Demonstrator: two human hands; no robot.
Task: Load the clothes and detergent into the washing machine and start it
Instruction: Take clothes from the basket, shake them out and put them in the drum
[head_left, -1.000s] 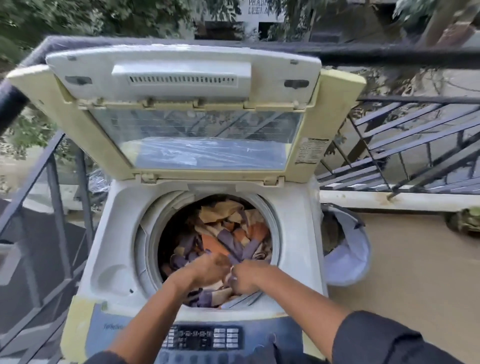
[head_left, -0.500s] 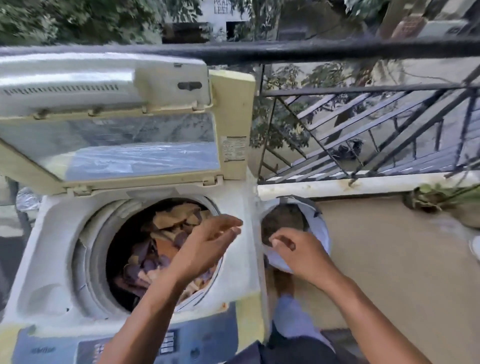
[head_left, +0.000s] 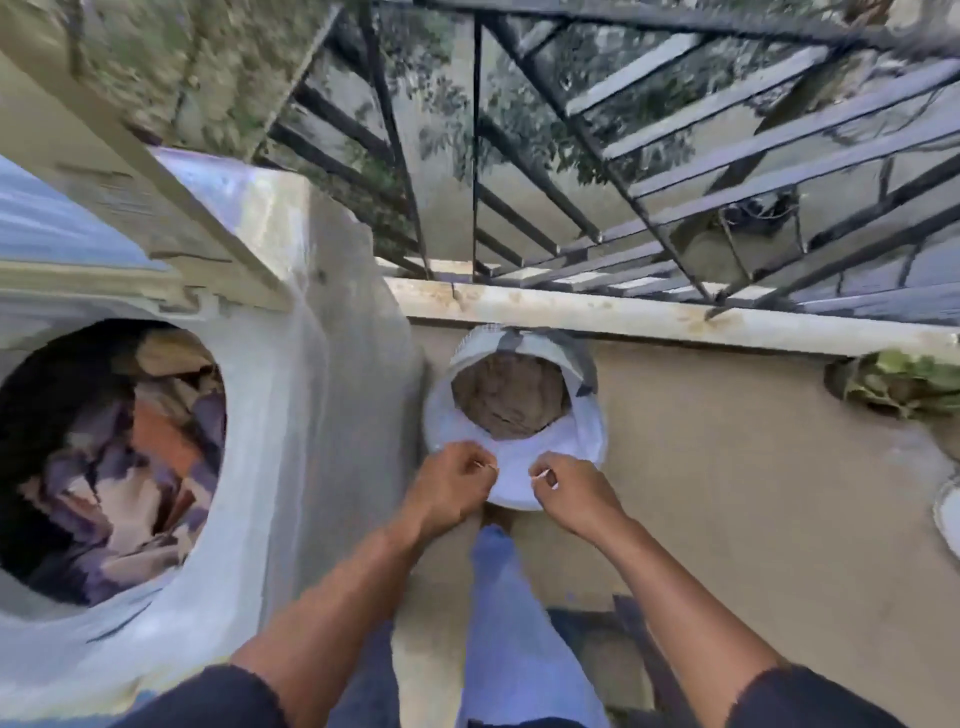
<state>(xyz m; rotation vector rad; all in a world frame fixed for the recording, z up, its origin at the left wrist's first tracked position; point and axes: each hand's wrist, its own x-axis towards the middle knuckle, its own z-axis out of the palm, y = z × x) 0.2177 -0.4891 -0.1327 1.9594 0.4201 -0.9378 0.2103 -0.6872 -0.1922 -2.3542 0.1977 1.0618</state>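
Observation:
The top-loading washing machine (head_left: 306, 415) stands at the left with its lid (head_left: 171, 208) raised. Its drum holds a heap of orange, purple and beige clothes (head_left: 135, 467). To its right on the floor stands a white laundry basket (head_left: 519, 467), with a brownish cloth (head_left: 511, 395) down inside it. My left hand (head_left: 449, 486) and my right hand (head_left: 569, 493) are both over the basket's near rim, fingers curled and pinching the rim. No detergent is in view.
A black metal railing (head_left: 623, 197) on a low white kerb (head_left: 649, 317) runs behind the basket. A potted plant (head_left: 904, 382) sits at the right on the tan floor, and part of a white object (head_left: 948, 514) shows at the right edge. My legs are below the basket.
Both hands have left the drum and moved right and down to the basket's rim. The view has swung right and downward, so the machine now sits at the left.

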